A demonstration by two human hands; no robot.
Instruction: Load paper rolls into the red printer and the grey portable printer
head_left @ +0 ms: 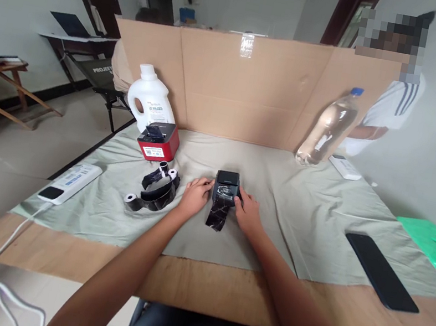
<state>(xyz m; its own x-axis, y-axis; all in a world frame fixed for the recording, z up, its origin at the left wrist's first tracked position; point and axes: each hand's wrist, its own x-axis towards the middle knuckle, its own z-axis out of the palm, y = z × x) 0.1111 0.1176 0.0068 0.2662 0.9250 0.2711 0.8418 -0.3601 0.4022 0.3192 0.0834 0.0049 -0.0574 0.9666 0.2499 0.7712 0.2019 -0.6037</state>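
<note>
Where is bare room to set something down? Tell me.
Free: cloth between your right hand and the phone, and behind the black device, before the cardboard. Crowded: left, with jug, red box and black rolls.

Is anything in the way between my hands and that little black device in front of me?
Nothing visible is. Your left hand and right hand are at opposite sides of the black device, and the black strip runs from its front toward you, blocking neither.
</note>
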